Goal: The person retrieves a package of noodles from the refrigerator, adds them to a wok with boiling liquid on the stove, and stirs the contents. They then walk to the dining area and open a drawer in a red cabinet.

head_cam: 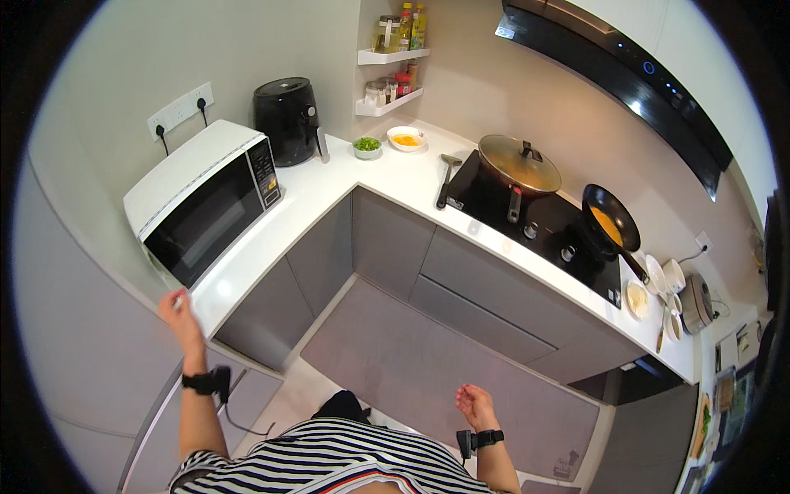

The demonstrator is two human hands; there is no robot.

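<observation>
My left hand (pixel 181 315) is raised at the near end of the white counter, just below the corner of the microwave oven (pixel 207 207). Its fingers are curled, with a small pale spot between them; whether it holds something cannot be told. Low on the right, my right hand (pixel 475 406) hangs over the floor mat (pixel 395 352), empty, fingers loosely bent and apart. Both wrists wear black straps with small devices. On the black cooktop (pixel 549 231) stand a lidded pan (pixel 518 165) and a tilted wok (pixel 624 216) with yellow-orange food, probably egg.
A black air fryer (pixel 285 123), a bowl of chopped greens (pixel 368 148), a bowl of beaten egg (pixel 407 139) and a spatula (pixel 445 179) stand along the counter. Several bowls (pixel 638 301) and a rice cooker (pixel 697 304) are at right. A range hood (pixel 617 80) hangs above.
</observation>
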